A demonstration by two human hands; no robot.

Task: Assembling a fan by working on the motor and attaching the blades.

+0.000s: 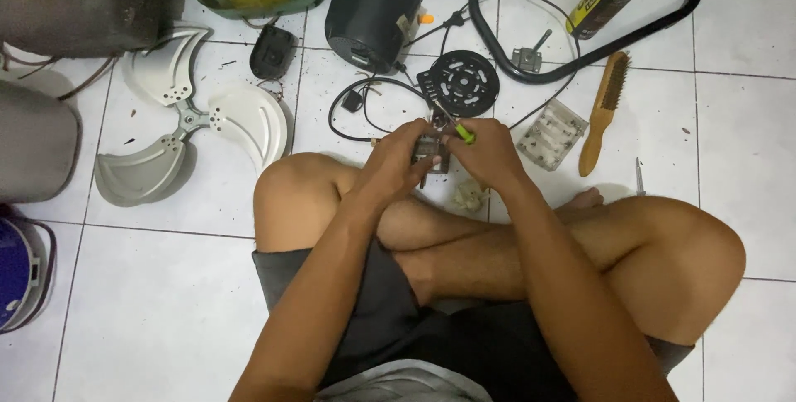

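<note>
We hold the small metal part point(429, 152) tight in our left hand point(396, 162); our right hand point(489, 152) grips the green screwdriver point(458, 129), turning a screw. Next, keep the tip steady.

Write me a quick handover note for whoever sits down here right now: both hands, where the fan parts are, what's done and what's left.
Left hand: grips the small grey metal part over the knees.
Right hand: holds the green-handled screwdriver, tip at that part.
On the white tiled floor: grey three-blade fan propeller at left, black motor housing and black round vented cover ahead, wooden-handled wire brush at right.
Done: fan is apart.
Left: the part in hand; nothing looks reassembled.
</note>
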